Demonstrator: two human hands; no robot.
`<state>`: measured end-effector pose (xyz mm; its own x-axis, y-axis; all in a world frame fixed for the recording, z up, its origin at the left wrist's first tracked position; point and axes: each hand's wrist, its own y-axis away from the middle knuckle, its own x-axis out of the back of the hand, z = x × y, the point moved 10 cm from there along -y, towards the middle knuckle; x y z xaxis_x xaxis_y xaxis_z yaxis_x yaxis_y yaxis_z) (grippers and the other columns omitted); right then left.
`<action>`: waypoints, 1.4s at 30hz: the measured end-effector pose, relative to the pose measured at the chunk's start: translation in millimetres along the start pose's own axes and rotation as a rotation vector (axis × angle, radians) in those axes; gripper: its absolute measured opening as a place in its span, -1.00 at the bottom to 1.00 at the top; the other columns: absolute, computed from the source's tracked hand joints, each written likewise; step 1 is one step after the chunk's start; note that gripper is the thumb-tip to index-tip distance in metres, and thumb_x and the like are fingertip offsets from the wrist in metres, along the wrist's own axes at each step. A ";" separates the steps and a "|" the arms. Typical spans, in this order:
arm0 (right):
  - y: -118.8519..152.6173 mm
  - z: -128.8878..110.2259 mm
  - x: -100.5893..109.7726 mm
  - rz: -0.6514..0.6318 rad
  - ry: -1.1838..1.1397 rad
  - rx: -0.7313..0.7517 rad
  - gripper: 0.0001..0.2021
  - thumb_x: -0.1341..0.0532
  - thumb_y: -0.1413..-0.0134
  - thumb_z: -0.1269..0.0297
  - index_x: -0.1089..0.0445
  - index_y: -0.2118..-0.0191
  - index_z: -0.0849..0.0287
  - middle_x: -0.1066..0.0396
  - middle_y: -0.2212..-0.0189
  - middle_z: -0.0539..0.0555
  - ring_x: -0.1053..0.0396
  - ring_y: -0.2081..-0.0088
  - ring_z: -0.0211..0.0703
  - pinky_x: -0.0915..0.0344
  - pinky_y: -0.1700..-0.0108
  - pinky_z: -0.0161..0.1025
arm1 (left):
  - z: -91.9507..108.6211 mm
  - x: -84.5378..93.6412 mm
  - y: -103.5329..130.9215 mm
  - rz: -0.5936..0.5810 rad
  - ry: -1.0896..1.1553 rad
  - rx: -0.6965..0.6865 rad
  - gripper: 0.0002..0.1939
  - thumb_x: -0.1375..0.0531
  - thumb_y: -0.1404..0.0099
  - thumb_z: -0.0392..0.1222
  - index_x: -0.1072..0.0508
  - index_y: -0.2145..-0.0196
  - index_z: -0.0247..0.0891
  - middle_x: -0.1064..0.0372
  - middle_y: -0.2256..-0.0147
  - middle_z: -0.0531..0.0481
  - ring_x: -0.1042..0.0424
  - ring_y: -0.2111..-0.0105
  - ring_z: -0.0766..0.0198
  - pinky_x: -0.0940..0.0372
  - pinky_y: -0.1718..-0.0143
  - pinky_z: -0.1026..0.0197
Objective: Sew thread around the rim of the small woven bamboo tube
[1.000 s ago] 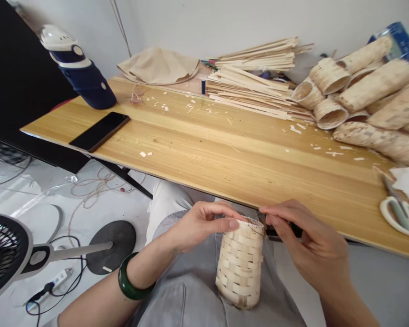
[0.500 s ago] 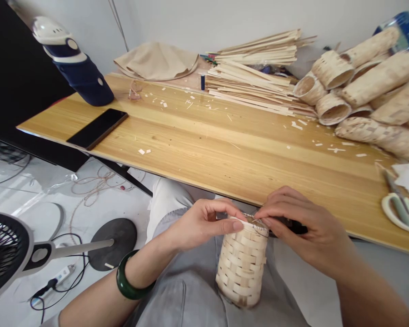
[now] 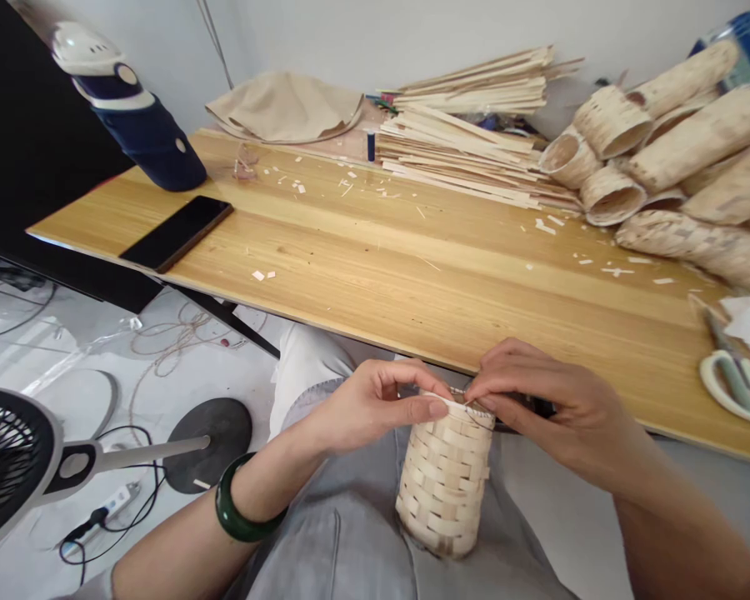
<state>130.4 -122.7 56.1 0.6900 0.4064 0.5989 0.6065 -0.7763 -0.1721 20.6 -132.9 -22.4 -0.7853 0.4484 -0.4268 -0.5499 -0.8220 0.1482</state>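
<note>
A small woven basket (image 3: pixel 445 483) of pale wood strips stands on my lap, its open end up and dark thread stitched along the rim. My left hand (image 3: pixel 391 396) pinches the near-left part of that rim between thumb and fingers. At the rim's right side, my right hand (image 3: pixel 543 400) has thumb and forefinger pressed together over a thin thing, perhaps a needle or thread, too small to make out. The inside of the basket is mostly hidden by my fingers.
On the wooden table (image 3: pixel 350 267) lie a phone (image 3: pixel 178 233), a blue bottle (image 3: pixel 141 133), a thread spool (image 3: pixel 371 147), wood strips (image 3: pixel 462 154), scissors (image 3: pixel 734 383) and several woven tubes (image 3: pixel 687 142). A fan (image 3: pixel 12 467) and a power strip (image 3: pixel 116 500) are at lower left.
The whole view has shifted slightly. My right hand has moved a little at the rim, fingers still pinched; my left hand keeps its hold on the basket.
</note>
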 end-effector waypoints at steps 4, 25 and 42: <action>-4.0 12.4 -3.2 -0.032 -0.132 -0.067 -0.86 -0.25 -0.23 0.28 -0.58 0.30 0.07 -0.46 0.38 0.05 -0.39 0.27 -0.19 -0.31 0.30 -0.29 | -2.1 -0.7 -1.1 0.001 0.028 0.015 -0.92 -0.35 -0.21 -0.22 -0.61 0.33 -0.27 -0.47 0.25 -0.04 -0.42 0.21 0.27 -0.29 0.17 0.26; -11.3 46.9 -21.8 -0.347 -0.282 -0.291 -0.81 -0.25 -0.21 0.13 -0.49 0.30 0.14 -0.46 0.36 0.01 -0.39 0.29 -0.21 -0.27 0.22 -0.27 | -10.2 1.3 -3.9 0.031 0.028 0.063 -0.89 -0.37 -0.17 -0.19 -0.60 0.37 -0.28 -0.48 0.31 -0.01 -0.41 0.27 0.31 -0.30 0.20 0.28; -1.3 26.4 34.9 -0.018 -0.178 -0.114 -0.85 -0.30 -0.20 0.26 -0.55 0.12 -0.02 -0.48 0.36 0.03 -0.41 0.36 -0.23 -0.34 0.30 -0.27 | 25.6 29.6 14.3 0.201 -0.104 -0.051 -0.93 -0.36 -0.20 -0.21 -0.62 0.37 -0.25 -0.53 0.32 0.00 -0.47 0.31 0.33 -0.34 0.25 0.32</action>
<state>164.1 -94.8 56.6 0.7444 0.4915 0.4520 0.5777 -0.8135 -0.0668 -17.8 -122.4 -10.1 -0.9043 0.3050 -0.2987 -0.3660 -0.9141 0.1747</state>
